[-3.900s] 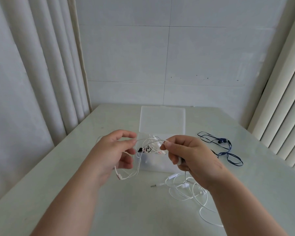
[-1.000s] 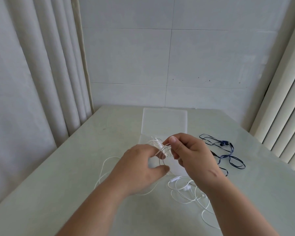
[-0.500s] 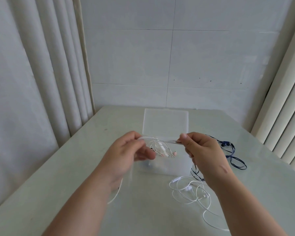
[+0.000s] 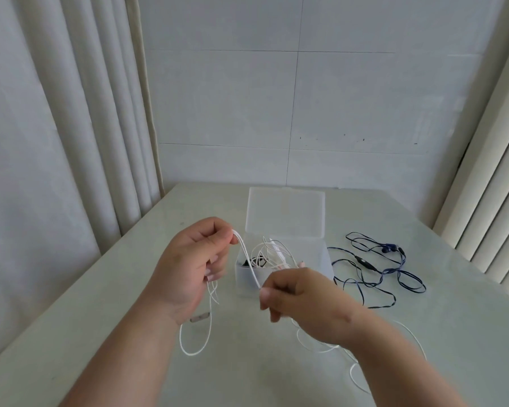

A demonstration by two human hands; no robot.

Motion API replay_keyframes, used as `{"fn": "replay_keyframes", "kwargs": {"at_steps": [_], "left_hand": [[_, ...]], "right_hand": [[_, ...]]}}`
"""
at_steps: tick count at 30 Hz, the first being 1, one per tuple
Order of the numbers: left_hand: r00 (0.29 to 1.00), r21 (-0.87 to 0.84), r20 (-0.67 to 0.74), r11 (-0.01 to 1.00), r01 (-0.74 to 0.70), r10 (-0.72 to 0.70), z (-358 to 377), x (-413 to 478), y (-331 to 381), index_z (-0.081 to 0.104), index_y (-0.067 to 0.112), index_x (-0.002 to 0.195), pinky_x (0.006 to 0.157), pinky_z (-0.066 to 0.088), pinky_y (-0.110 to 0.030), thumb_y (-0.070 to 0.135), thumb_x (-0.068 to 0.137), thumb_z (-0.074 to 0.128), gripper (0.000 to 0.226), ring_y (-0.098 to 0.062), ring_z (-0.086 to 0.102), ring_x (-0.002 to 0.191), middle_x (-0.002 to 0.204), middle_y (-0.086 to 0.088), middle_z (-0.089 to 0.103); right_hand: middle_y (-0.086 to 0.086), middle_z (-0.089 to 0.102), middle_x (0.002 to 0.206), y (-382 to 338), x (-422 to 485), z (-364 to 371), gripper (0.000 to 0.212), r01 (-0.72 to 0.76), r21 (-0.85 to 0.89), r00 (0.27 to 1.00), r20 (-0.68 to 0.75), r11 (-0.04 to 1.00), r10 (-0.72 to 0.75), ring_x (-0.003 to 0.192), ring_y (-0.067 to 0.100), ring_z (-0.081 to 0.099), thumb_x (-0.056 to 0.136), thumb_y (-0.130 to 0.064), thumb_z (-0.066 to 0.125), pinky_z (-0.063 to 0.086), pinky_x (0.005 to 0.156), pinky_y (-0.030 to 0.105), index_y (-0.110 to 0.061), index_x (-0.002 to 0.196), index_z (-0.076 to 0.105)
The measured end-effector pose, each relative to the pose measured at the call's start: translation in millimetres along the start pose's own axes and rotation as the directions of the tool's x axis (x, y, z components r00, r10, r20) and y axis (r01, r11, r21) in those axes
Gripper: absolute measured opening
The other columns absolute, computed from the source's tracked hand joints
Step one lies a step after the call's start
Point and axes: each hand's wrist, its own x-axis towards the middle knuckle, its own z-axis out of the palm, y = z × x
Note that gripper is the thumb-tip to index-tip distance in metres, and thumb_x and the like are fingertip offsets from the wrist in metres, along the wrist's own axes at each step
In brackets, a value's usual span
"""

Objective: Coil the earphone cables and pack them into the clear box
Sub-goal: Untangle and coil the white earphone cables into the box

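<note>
Curtain (image 4: 71, 127) is hanging along the table's (image 4: 130, 333) left edge. My left hand (image 4: 188, 265) is hovering over the left-centre of the table, thumb & forefinger pinching the white earphone cable (image 4: 249, 259), other fingers curled in. Below that hand the rest of the cable is drooping in a long loop toward the near edge, w/ the inline remote (image 4: 200, 317) dangling just under my wrist. From the pinch a doubled strand is running taut, down & rightward, to my right hand (image 4: 300, 298), which is nipping it at the fingertips; remaining fingers are bent loosely.

Clear box (image 4: 247, 286) is sitting mid-table just behind the taut strand, lid (image 4: 285, 212) standing open on the far side. Inside, cables are lying in loose coils, mostly white, plus a dark bit & sth pinkish; can't tell how many sets.

Second white earphone (image 4: 353, 374) is sprawling on the table under my right forearm, partly hidden. Blue earphone (image 4: 376, 265) is lying uncoiled right of the box, toward the right edge, apart from it. Blinds (image 4: 488, 215) are lining that side.
</note>
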Motion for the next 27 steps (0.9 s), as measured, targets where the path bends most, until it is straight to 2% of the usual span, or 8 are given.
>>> {"fn": "replay_keyframes", "kwargs": {"at_steps": [6, 9, 11, 14, 17, 20, 23, 27], "left_hand": [[1.0, 0.197, 0.018, 0.98, 0.006, -0.01, 1, -1, -3, 0.067, 0.015, 0.068, 0.048, 0.014, -0.026, 0.023, 0.079, 0.059, 0.017, -0.015, 0.017, 0.046, 0.053, -0.003, 0.025], [0.999, 0.317, 0.047, 0.948, 0.01, -0.027, 6, -2, -5, 0.066, 0.012, 0.069, 0.046, 0.017, -0.024, 0.027, 0.078, 0.06, 0.018, -0.012, 0.02, 0.045, 0.046, 0.007, 0.032], [0.999, 0.338, 0.039, 0.941, 0.019, -0.034, 8, -2, -5, 0.065, 0.01, 0.07, 0.045, 0.018, -0.024, 0.028, 0.077, 0.06, 0.019, -0.011, 0.021, 0.045, 0.045, 0.011, 0.035], [0.999, 0.367, 0.003, 0.93, 0.033, -0.037, 6, -2, -5, 0.065, 0.012, 0.07, 0.046, 0.02, -0.024, 0.026, 0.08, 0.063, 0.018, -0.011, 0.024, 0.045, 0.046, 0.012, 0.038], [0.999, 0.412, 0.004, 0.91, 0.045, -0.051, 7, -2, -6, 0.065, 0.008, 0.073, 0.048, 0.023, -0.026, 0.014, 0.09, 0.064, 0.019, -0.013, 0.027, 0.046, 0.044, 0.011, 0.039], [0.999, 0.476, -0.003, 0.878, 0.045, -0.049, 9, -1, -6, 0.065, 0.007, 0.075, 0.048, 0.028, -0.025, 0.014, 0.091, 0.062, 0.017, -0.014, 0.032, 0.045, 0.043, 0.01, 0.042], [0.998, 0.507, -0.016, 0.86, 0.058, -0.058, 6, -1, -6, 0.066, 0.015, 0.07, 0.048, 0.032, -0.025, 0.018, 0.089, 0.066, 0.019, -0.017, 0.036, 0.045, 0.045, 0.009, 0.044], [0.999, 0.61, -0.049, 0.791, 0.044, -0.018, -3, 1, -7, 0.062, 0.017, 0.066, 0.05, 0.036, -0.028, 0.037, 0.079, 0.075, 0.026, -0.017, 0.038, 0.048, 0.05, 0.004, 0.042]], "right_hand": [[-0.006, 0.074, 0.09, 4, -4, -7, 0.005, -0.006, 0.032, 0.996, 0.085, 0.999, 0.003, 0.076, 0.005, 0.064, 0.09, -0.03, 0.066, 0.052, 0.084, 0.024, -0.027, 0.089, 0.07], [-0.006, 0.073, 0.091, 5, -1, -4, 0.028, 0.028, 0.118, 0.996, 0.075, 0.993, -0.037, 0.091, 0.007, 0.067, 0.088, -0.039, 0.068, 0.049, 0.088, 0.023, -0.027, 0.113, 0.064], [-0.003, 0.07, 0.073, 2, -1, -1, 0.024, 0.075, 0.204, 0.996, 0.032, 0.976, -0.084, 0.082, 0.021, 0.066, 0.092, -0.044, 0.059, 0.047, 0.079, 0.028, -0.022, 0.1, 0.066], [-0.008, 0.054, 0.057, 4, 0, -7, 0.036, 0.097, 0.274, 0.991, -0.117, 0.957, -0.067, 0.064, 0.017, 0.06, 0.092, -0.048, 0.054, 0.043, 0.065, 0.026, -0.025, 0.066, 0.061], [-0.009, 0.06, 0.067, 6, 1, -13, 0.037, 0.144, 0.351, 0.98, -0.183, 0.925, -0.083, 0.071, 0.013, 0.062, 0.09, -0.047, 0.058, 0.051, 0.078, 0.033, -0.021, 0.064, 0.06], [0.006, 0.068, 0.073, 3, 1, -10, 0.032, 0.154, 0.538, 0.98, -0.188, 0.829, -0.06, 0.068, 0.021, 0.066, 0.094, -0.029, 0.053, 0.054, 0.065, 0.029, -0.011, 0.07, 0.064], [-0.001, 0.056, 0.057, 6, 3, -8, 0.031, 0.126, 0.511, 0.979, -0.205, 0.851, -0.022, 0.045, 0.017, 0.045, 0.099, -0.023, 0.05, 0.038, 0.048, 0.027, -0.011, 0.073, 0.061], [-0.003, 0.029, 0.049, 7, 1, -17, 0.038, 0.107, 0.541, 0.974, -0.224, 0.835, 0.021, 0.044, 0.014, 0.02, 0.089, -0.041, 0.061, 0.021, 0.044, 0.023, -0.02, 0.058, 0.055]]}}
